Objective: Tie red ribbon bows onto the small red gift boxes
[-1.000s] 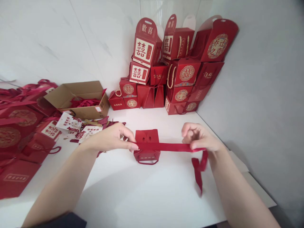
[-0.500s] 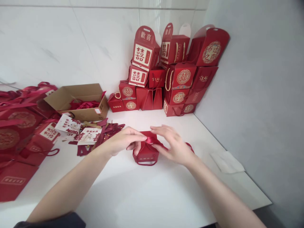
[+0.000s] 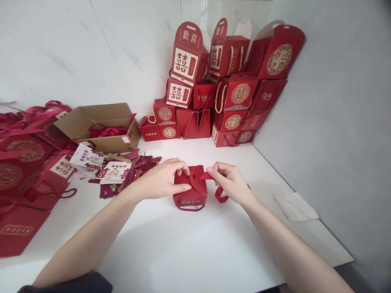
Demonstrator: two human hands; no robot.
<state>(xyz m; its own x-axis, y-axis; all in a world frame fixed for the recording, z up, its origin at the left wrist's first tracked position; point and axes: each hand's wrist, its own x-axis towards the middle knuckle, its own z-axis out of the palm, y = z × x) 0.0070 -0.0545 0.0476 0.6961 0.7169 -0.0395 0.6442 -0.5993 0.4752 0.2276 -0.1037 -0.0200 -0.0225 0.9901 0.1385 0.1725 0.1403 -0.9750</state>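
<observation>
The small red gift box is sitting upright on the table, directly in front of the person, with its cord handle hanging at the front. The left hand is clamping down on the box, its fingers curling over the top flaps and its thumb lying along the front edge. The right hand, just to the right of the box, is pinching the end of a red ribbon at the box's top right corner, and a loop of the ribbon is hanging beside that wall. By the look of it, the ribbon is being worked in at the folded top. Drawing it further would call for the left hand to keep the box pinned.

Behind the box, a marble-look wall is meeting a grey wall in a corner. The white table is carrying everything. A stack of red wedding gift boxes is filling the corner beyond the box. Flat red bags are lying far to its left. An open cardboard box is holding more ribbon behind and to its left, with printed cards nearer. A white sheet is lying to its right.
</observation>
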